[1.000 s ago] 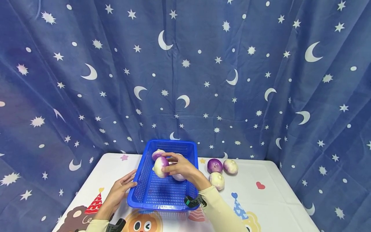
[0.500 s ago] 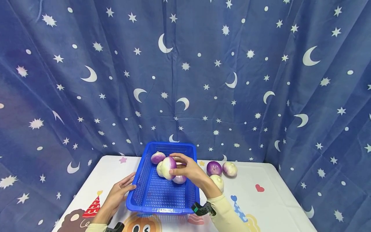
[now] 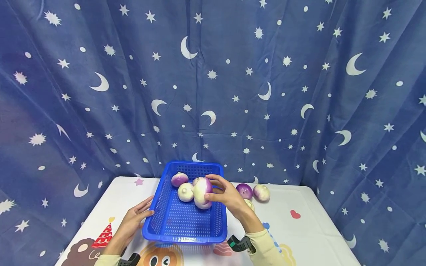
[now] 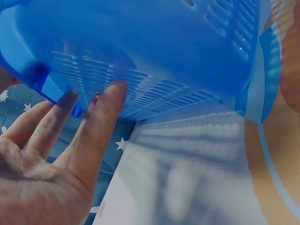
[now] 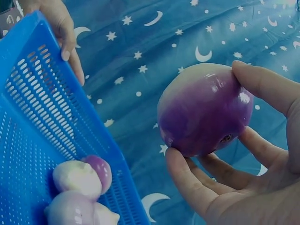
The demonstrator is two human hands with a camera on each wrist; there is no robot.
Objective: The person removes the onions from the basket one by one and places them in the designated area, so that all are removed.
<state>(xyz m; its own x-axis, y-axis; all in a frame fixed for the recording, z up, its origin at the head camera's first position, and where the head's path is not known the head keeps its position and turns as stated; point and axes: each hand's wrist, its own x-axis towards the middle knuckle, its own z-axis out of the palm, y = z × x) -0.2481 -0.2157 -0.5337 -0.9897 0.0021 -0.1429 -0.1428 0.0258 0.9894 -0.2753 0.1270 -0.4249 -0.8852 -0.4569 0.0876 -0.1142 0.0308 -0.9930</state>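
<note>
My right hand [image 3: 229, 195] pinches a purple-and-white turnip [image 5: 206, 110] between thumb and fingers, above the right part of the blue basket [image 3: 186, 239]. In the right wrist view its purple side faces the camera. Inside the basket lie several more turnips, among them a mostly purple one [image 3: 179, 180] at the back left and a pale one [image 3: 185, 192] near the middle; the held turnip partly covers others. My left hand [image 3: 134, 218] is at the basket's left side, its fingers extended along the outer wall, as the left wrist view [image 4: 61, 154] also shows.
To the right of the basket, on the white patterned table cover [image 3: 299, 236], sit a purple turnip [image 3: 244, 191] and a paler one [image 3: 261, 193]. A third turnip [image 3: 249, 204] is partly behind my right wrist. A blue star-and-moon curtain [image 3: 213, 92] hangs behind the table.
My right hand has carried the turnip rightward over the basket, uncovering the pale turnip near the middle. My left hand has stayed at the basket's left side.
</note>
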